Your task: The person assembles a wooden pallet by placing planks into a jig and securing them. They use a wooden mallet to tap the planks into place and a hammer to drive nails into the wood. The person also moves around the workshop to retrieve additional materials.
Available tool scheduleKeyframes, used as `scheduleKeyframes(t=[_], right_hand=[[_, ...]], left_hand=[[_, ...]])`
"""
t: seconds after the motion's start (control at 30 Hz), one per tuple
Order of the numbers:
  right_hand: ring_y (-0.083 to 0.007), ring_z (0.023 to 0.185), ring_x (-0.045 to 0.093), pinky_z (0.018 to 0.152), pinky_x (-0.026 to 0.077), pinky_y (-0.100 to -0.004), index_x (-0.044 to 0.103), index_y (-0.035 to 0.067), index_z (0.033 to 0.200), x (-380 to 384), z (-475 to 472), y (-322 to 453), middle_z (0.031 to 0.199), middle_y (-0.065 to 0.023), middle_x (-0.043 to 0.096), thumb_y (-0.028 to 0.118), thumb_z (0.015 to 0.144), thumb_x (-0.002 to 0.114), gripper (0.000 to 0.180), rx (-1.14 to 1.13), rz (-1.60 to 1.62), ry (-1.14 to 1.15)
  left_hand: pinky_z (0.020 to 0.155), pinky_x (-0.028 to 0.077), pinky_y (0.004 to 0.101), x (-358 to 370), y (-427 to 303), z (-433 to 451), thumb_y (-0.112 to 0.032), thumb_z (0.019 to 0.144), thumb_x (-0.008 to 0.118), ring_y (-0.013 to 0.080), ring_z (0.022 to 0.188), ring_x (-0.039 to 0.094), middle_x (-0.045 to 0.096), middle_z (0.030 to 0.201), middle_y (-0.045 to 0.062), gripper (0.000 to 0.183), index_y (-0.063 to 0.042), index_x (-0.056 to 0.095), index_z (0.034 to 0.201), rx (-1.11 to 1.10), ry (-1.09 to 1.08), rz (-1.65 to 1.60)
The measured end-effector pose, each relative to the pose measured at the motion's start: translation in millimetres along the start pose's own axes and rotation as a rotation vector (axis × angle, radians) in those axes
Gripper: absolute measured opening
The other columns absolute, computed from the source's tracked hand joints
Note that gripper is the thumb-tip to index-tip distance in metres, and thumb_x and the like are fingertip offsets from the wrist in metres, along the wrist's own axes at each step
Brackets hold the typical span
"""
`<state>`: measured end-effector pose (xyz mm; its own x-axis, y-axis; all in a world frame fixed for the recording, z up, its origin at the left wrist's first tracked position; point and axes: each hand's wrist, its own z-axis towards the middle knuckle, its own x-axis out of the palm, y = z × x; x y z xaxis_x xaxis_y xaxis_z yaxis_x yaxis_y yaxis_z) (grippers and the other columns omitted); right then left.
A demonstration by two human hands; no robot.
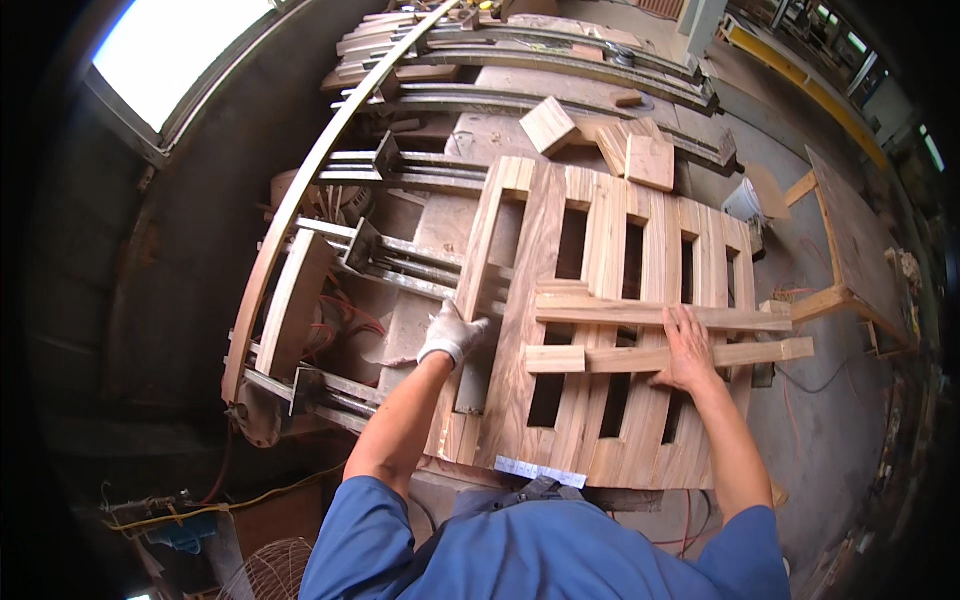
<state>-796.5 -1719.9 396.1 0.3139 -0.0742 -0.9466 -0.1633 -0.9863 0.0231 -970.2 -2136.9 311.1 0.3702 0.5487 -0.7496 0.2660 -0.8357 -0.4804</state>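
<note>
A slotted wooden panel (543, 240), made of long boards with rectangular openings, lies before me on metal bar clamps. My left hand (452, 334), in a white glove, is at its left outer strip, thumb and fingers spread around the strip's edge. Across the panel's middle lie two wooden strips, an upper one (615, 310) and a lower one (626, 360). My bare right hand (686, 349) rests over both, fingertips on the upper strip and palm on the lower. A short wood block (555, 359) sits at the lower strip's left end.
Steel bar clamps (420, 262) run across the bench at left and behind. A long thin strip (330, 157) spans their ends. Wood blocks (649, 161) lie beyond the panel. A white bucket (741, 201) and a tilted wood-framed board (855, 240) stand at right; cords lie on the floor.
</note>
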Motion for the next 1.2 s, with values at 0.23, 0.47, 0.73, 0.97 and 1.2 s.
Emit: scheduleKeyframes(t=[0.23, 0.47, 0.73, 0.97, 1.2], right_hand=[[-0.0379, 0.123, 0.061, 0.114, 0.047, -0.0489, 0.061, 0.004, 0.121, 47.9, -23.0, -18.7, 0.124, -0.0183, 0.062, 0.012, 0.064, 0.096, 0.068, -0.125, -0.041, -0.214], [-0.0376, 0.106, 0.064, 0.096, 0.051, -0.0486, 0.059, 0.008, 0.103, 28.4, -23.2, -45.5, 0.104, -0.0155, 0.067, 0.009, 0.061, 0.094, 0.055, -0.174, -0.106, -0.149], [-0.0388, 0.101, 0.068, 0.092, 0.053, -0.0478, 0.060, 0.004, 0.105, -105.1, -65.6, 90.4, 0.097, -0.0162, 0.071, 0.013, 0.061, 0.088, 0.053, -0.378, -0.115, 0.054], [-0.0331, 0.118, 0.067, 0.109, 0.051, -0.0469, 0.067, 0.001, 0.125, -162.7, -65.6, 197.0, 0.119, -0.0176, 0.071, 0.017, 0.078, 0.088, 0.054, -0.779, -0.248, -0.748], [-0.0346, 0.105, 0.069, 0.096, 0.055, -0.0449, 0.069, 0.005, 0.120, -112.9, -51.6, 176.7, 0.105, -0.0146, 0.071, 0.027, 0.078, 0.091, 0.053, -0.675, 0.066, -0.326]], left_hand=[[0.120, 0.041, 0.0494, 9.4, -6.2, -30.8, -0.051, 0.091, 0.084, 0.0464, 0.140, 0.050, 0.054, 0.149, 0.030, 0.097, -0.001, 0.040, 0.162, 0.185, -0.353, -0.040], [0.115, 0.046, 0.0546, 17.6, -72.1, -133.3, -0.023, 0.086, 0.089, 0.0479, 0.134, 0.055, 0.057, 0.144, 0.028, 0.079, -0.002, 0.050, 0.152, 0.978, -0.441, -0.211], [0.124, 0.037, 0.0558, 9.5, -136.9, -225.3, -0.016, 0.091, 0.070, 0.0431, 0.141, 0.054, 0.058, 0.146, 0.028, 0.080, 0.009, 0.037, 0.159, 1.159, -0.267, 0.226], [0.091, 0.059, 0.0514, -48.8, -57.7, -191.0, -0.014, 0.091, 0.071, 0.0416, 0.101, 0.073, 0.072, 0.114, 0.026, 0.079, -0.002, 0.039, 0.162, 0.845, -0.230, 0.021], [0.106, 0.056, 0.0408, -92.8, 36.1, -93.6, -0.040, 0.075, 0.092, 0.0355, 0.118, 0.074, 0.076, 0.128, 0.023, 0.090, -0.009, 0.058, 0.152, 0.227, -0.150, -0.207]])
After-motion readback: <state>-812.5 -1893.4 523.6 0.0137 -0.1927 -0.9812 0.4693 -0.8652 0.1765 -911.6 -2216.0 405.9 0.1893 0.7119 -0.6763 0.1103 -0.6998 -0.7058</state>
